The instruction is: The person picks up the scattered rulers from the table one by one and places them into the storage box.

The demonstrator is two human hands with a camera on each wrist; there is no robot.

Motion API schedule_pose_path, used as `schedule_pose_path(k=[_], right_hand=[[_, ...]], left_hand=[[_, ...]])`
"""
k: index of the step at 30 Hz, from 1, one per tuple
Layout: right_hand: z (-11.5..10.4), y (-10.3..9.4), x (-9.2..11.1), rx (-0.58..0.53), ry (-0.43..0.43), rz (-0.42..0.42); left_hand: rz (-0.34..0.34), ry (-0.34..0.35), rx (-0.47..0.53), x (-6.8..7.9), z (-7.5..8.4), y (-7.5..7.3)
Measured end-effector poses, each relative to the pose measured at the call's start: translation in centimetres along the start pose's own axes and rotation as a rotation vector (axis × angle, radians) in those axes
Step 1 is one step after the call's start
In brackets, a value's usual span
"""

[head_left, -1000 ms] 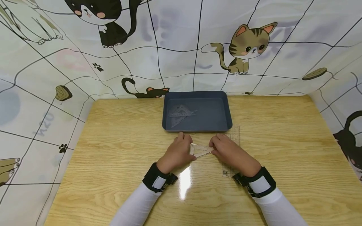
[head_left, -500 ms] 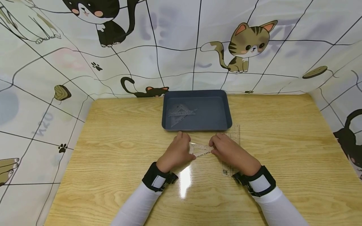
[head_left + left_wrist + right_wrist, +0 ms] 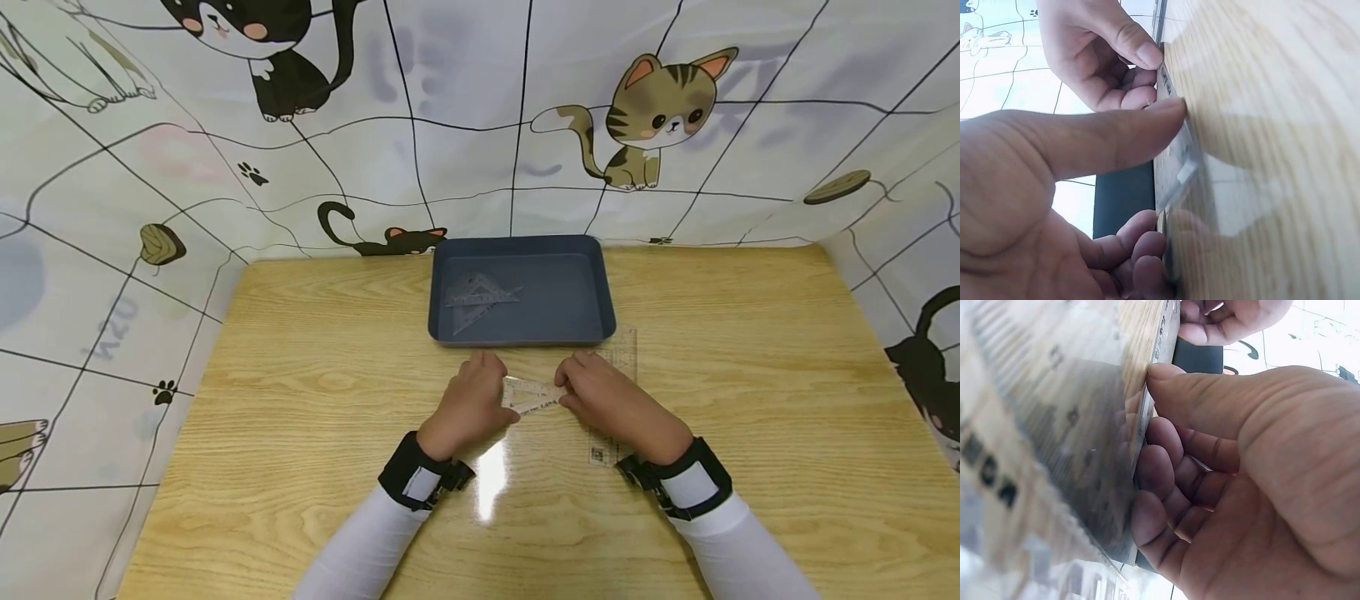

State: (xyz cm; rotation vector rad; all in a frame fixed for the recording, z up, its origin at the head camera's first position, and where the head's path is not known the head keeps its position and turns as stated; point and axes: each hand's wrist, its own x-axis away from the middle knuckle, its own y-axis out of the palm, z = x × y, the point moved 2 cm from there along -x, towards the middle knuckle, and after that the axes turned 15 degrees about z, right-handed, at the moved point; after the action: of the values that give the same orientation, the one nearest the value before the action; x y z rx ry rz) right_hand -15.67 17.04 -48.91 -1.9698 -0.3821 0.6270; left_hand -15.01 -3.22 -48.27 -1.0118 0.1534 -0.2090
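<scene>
A small clear plastic set square (image 3: 527, 387) with black lettering lies flat on the wooden table, in front of the tray. My left hand (image 3: 467, 404) holds its left side; in the left wrist view the thumb (image 3: 1154, 128) is at one corner and the fingertips (image 3: 1150, 228) at another. The narrow right corner is pinched by my right hand (image 3: 611, 404), whose palm covers part of a clear ruler (image 3: 622, 354) lying beneath. Up close in the right wrist view, the ruler (image 3: 1054, 425) looms blurred beside the curled fingers.
A dark blue-grey rectangular tray (image 3: 562, 300) stands at the table's back edge. On its left side lie a clear protractor (image 3: 480, 286) and another clear set square (image 3: 467, 319), overlapping. A cat-patterned cloth (image 3: 465, 158) hangs behind the wooden table (image 3: 322, 375).
Both hands keep their hold on the set square and stay almost in place. The whole head view has shifted very slightly.
</scene>
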Motion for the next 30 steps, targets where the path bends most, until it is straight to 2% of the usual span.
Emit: schedule_pose_path(k=[4,14,24,30], right_hand=[[0.0,-0.1,-0.1,-0.007,-0.003,0.001],[0.0,0.0,-0.1,-0.010,-0.017,0.018],[-0.3,-0.1,-0.1,-0.023,-0.012,0.043],[-0.5,-0.5,-0.2,-0.068,-0.002,0.069]], left_hand=[[0.014,-0.002,0.029,0.0,-0.1,-0.1],[0.029,-0.011,0.002,0.0,0.3,-0.4],[0.095,0.050,0.206,-0.1,0.0,-0.7],[0.146,0.099,0.242,-0.1,0.1,-1.8]])
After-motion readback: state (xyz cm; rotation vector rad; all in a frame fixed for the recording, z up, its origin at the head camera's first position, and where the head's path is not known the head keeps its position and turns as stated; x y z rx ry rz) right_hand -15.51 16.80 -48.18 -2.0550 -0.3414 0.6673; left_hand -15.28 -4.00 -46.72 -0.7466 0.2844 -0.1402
